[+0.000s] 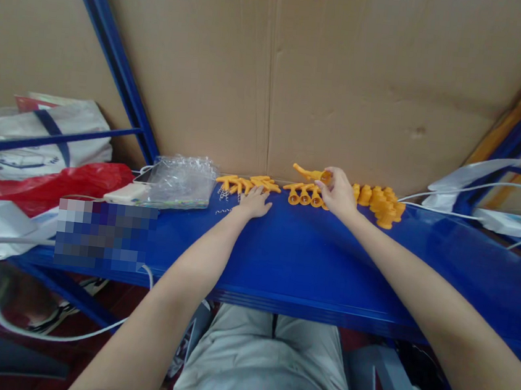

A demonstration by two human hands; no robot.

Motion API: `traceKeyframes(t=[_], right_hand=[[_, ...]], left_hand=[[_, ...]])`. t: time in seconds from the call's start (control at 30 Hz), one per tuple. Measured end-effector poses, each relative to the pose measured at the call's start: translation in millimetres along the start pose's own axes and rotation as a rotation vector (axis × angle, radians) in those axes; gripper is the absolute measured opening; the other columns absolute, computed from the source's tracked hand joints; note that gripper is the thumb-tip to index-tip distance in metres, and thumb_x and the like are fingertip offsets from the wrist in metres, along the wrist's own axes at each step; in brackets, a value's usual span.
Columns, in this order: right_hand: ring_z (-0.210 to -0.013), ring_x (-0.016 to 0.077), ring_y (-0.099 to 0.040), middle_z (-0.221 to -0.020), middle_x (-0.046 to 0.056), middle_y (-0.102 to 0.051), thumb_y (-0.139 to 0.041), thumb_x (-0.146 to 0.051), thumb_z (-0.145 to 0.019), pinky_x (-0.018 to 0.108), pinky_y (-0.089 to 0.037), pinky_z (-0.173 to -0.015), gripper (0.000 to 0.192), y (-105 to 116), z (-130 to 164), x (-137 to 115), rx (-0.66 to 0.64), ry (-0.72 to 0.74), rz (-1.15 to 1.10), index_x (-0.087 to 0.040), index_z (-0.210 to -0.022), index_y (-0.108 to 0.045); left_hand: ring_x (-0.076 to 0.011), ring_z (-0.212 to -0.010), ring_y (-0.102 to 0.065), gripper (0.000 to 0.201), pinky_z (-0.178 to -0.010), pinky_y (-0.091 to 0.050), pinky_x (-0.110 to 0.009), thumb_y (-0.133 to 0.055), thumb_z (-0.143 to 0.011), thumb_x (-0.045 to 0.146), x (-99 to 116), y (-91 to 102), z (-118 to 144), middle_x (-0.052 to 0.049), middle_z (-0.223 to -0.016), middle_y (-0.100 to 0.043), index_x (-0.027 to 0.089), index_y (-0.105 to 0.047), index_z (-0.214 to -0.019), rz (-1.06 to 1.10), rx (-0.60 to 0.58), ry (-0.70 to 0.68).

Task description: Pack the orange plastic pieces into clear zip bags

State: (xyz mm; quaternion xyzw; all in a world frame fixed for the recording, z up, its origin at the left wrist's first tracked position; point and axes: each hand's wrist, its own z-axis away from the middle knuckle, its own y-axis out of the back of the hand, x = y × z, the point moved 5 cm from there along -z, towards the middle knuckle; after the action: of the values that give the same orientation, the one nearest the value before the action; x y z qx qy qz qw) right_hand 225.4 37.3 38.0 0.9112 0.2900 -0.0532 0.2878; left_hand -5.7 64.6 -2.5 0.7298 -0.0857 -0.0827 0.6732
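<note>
We see our right hand [339, 194] closed around one orange plastic piece [312, 174] — lifted just above the row of orange pieces [304, 195] on the blue table [310, 256]. Our left hand [255, 202] lies flat and open, holding nothing — its fingertips touch the orange forked pieces [243, 184].

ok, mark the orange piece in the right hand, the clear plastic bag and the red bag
orange piece [307, 173]: head view, on its stem left of the fingers
right hand [339, 194]: head view, back of the hand
clear plastic bag [180, 181]: head view, middle of its crinkled top
red bag [57, 183]: head view, middle of its top fold
</note>
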Motion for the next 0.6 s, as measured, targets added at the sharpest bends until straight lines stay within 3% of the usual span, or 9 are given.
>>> traceKeyframes(t=[0.27, 0.6], right_hand=[[-0.100, 0.0306, -0.059, -0.112, 0.018, -0.065, -0.045, -0.033, -0.098, 0.037, -0.037, -0.080, 0.032, -33.3, -5.8, -55.1, -0.324, 0.152, 0.411, -0.014, -0.122, -0.057], [-0.109, 0.0313, -0.055, -0.117, 0.021, -0.064, -0.043, -0.020, -0.097, 0.041, -0.033, -0.089, 0.035, -75.0, -7.7, -69.1, -0.501, 0.231, 0.541, -0.012, -0.128, -0.056]], left_hand=[[-0.0335, -0.144, -0.034, 0.052, -0.116, -0.028, -0.057, -0.031, -0.098, 0.040, 5.9, 0.2, -1.7, -0.012, -0.153, -0.044, 0.022, -0.054, -0.140, -0.071, 0.014, 0.022], [-0.0367, -0.130, -0.051, 0.042, -0.108, -0.038, -0.051, -0.047, -0.088, 0.026, -5.8, 8.4, -1.9, -0.020, -0.134, -0.061, 0.013, -0.067, -0.122, -0.042, 0.216, 0.146]])
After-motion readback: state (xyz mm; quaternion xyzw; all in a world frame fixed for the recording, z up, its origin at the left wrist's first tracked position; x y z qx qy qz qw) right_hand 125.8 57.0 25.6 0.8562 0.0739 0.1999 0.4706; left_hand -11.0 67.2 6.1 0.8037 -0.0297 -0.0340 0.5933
